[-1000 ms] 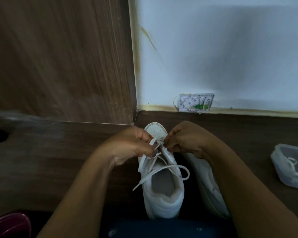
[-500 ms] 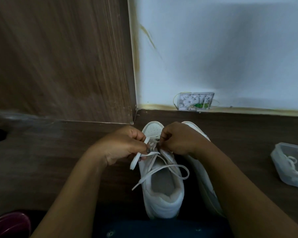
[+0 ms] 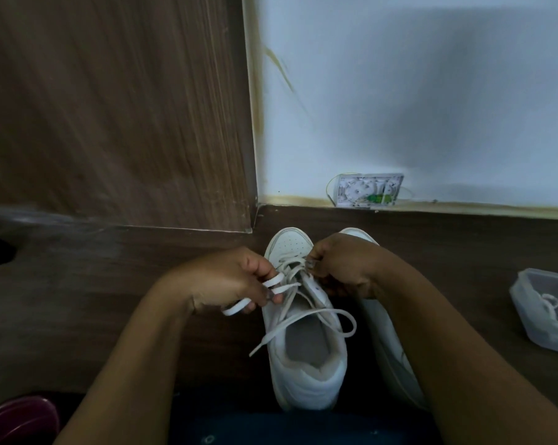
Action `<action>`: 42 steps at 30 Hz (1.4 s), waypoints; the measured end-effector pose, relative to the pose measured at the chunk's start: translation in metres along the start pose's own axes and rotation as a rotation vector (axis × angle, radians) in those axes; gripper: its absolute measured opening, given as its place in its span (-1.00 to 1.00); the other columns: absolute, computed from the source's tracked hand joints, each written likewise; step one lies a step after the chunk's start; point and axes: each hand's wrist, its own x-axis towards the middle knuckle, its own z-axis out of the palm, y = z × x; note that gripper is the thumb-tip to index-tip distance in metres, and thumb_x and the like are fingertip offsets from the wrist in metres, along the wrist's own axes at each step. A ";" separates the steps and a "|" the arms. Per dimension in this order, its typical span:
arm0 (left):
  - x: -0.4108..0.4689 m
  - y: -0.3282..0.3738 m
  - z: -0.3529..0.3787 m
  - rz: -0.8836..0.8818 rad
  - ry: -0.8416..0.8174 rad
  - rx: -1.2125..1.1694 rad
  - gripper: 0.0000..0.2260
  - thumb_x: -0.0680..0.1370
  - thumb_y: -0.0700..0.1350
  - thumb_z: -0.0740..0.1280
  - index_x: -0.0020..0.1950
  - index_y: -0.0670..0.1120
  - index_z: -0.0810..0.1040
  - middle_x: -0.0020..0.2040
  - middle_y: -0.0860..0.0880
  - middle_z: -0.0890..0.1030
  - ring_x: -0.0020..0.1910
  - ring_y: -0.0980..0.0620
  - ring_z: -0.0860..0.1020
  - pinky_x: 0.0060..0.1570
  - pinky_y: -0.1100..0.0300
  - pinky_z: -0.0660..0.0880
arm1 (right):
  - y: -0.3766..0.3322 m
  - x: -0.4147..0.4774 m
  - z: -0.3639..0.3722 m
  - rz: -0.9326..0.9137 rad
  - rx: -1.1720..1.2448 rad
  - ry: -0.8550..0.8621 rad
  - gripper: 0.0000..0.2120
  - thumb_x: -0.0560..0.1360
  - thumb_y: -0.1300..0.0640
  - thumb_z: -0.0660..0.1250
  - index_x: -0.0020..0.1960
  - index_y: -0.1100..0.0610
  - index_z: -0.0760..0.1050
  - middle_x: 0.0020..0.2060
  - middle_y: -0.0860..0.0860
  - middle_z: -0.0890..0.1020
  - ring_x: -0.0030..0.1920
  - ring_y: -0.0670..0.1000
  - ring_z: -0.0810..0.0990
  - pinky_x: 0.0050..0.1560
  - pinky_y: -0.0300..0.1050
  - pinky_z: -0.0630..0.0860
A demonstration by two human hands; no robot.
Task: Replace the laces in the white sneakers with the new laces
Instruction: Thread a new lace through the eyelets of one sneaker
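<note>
A white sneaker (image 3: 306,374) stands on the dark wooden floor with its toe toward the wall, and its loose white lace (image 3: 309,316) loops across the opening. A second white sneaker (image 3: 390,348) lies just to its right, largely hidden by my right arm. My left hand (image 3: 229,281) pinches a length of the lace at the sneaker's left side and holds it out to the left. My right hand (image 3: 341,268) is closed on the lace at the upper eyelets near the toe.
A clear plastic container (image 3: 547,309) with white laces inside sits on the floor at the right. A wall socket plate (image 3: 369,194) is low on the white wall. A wooden panel (image 3: 117,107) fills the left. A dark red object (image 3: 17,419) is at bottom left.
My left hand has drawn a length of lace out of the eyelets to the left. My right hand has shifted slightly left, uncovering the second sneaker's toe.
</note>
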 end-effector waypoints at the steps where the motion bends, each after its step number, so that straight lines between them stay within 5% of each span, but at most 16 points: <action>1: 0.000 0.001 0.002 0.009 -0.011 -0.048 -0.87 0.31 -0.24 0.36 -0.30 -0.04 0.67 -0.30 -0.04 0.62 -0.38 0.11 0.52 -0.37 0.26 0.43 | 0.000 0.000 0.000 0.010 0.025 -0.001 -0.71 0.50 0.44 0.19 -0.34 0.22 0.45 -0.48 0.12 0.41 -0.57 -0.06 0.36 -0.55 -0.33 0.35; 6: 0.002 0.001 0.005 0.052 -0.039 -0.279 -0.84 0.26 -0.31 0.31 -0.34 -0.13 0.67 -0.30 -0.09 0.65 -0.32 0.04 0.62 -0.24 0.26 0.58 | -0.002 0.001 -0.003 0.059 0.101 -0.004 -0.81 0.42 0.42 0.33 -0.34 0.25 0.49 -0.45 0.13 0.46 -0.46 0.00 0.43 -0.33 -0.18 0.48; 12: 0.003 0.001 0.003 0.117 -0.006 -0.162 -0.86 0.25 -0.26 0.37 -0.29 -0.10 0.70 -0.28 -0.03 0.67 -0.27 0.12 0.62 -0.19 0.30 0.56 | -0.008 -0.002 0.000 -0.052 -0.209 0.089 -0.91 0.38 0.33 0.39 -0.30 0.26 0.54 -0.64 -0.03 0.46 -0.64 -0.14 0.43 -0.48 -0.21 0.50; 18: 0.002 -0.001 0.001 0.171 -0.081 -0.091 -0.84 0.28 -0.29 0.40 -0.26 -0.08 0.70 -0.23 -0.02 0.66 -0.19 0.11 0.62 -0.12 0.28 0.53 | -0.008 -0.004 -0.004 0.062 0.065 0.042 -0.78 0.42 0.41 0.29 -0.38 0.24 0.44 -0.53 0.08 0.46 -0.51 -0.03 0.46 -0.35 -0.16 0.53; 23: 0.004 -0.003 -0.003 0.135 -0.077 -0.333 -0.67 0.20 -0.41 0.35 -0.07 -0.25 0.66 -0.09 -0.06 0.67 -0.08 0.00 0.64 -0.05 0.20 0.60 | -0.008 -0.006 -0.004 0.061 0.052 0.000 -0.83 0.40 0.45 0.26 -0.32 0.27 0.47 -0.41 0.16 0.45 -0.42 0.03 0.44 -0.39 -0.19 0.51; 26: 0.002 0.001 -0.004 0.130 -0.166 -0.384 -0.56 0.15 -0.32 0.39 0.03 -0.24 0.63 -0.01 -0.14 0.68 0.02 -0.01 0.64 0.02 0.23 0.57 | -0.010 -0.012 -0.007 0.017 0.054 -0.076 -0.86 0.36 0.48 0.31 -0.27 0.28 0.50 -0.31 0.19 0.49 -0.28 0.07 0.49 -0.26 -0.14 0.52; 30: 0.003 0.001 -0.003 0.124 -0.149 -0.349 -0.64 0.11 -0.22 0.39 -0.11 -0.21 0.69 -0.12 -0.11 0.69 -0.10 0.06 0.64 -0.10 0.29 0.57 | -0.010 -0.020 -0.006 -0.050 -0.140 -0.088 -0.73 0.25 0.42 0.48 -0.06 0.41 0.54 -0.28 0.19 0.49 -0.27 0.05 0.48 -0.32 -0.21 0.45; 35: 0.000 -0.003 -0.007 0.137 -0.166 -0.369 -0.77 0.14 -0.17 0.38 -0.27 -0.21 0.68 -0.28 -0.16 0.66 -0.26 0.00 0.64 -0.19 0.24 0.58 | -0.012 -0.021 -0.006 -0.045 -0.177 -0.027 -0.89 0.22 0.41 0.47 -0.29 0.28 0.58 -0.45 0.11 0.50 -0.52 -0.08 0.45 -0.48 -0.33 0.41; 42: -0.002 0.000 -0.004 0.117 -0.210 -0.373 -0.85 0.15 -0.16 0.37 -0.35 -0.19 0.64 -0.39 -0.16 0.62 -0.39 0.00 0.61 -0.33 0.24 0.53 | -0.010 -0.017 -0.006 -0.027 -0.127 -0.060 -0.74 0.21 0.46 0.39 -0.11 0.51 0.55 -0.31 0.23 0.51 -0.27 0.09 0.49 -0.17 -0.05 0.44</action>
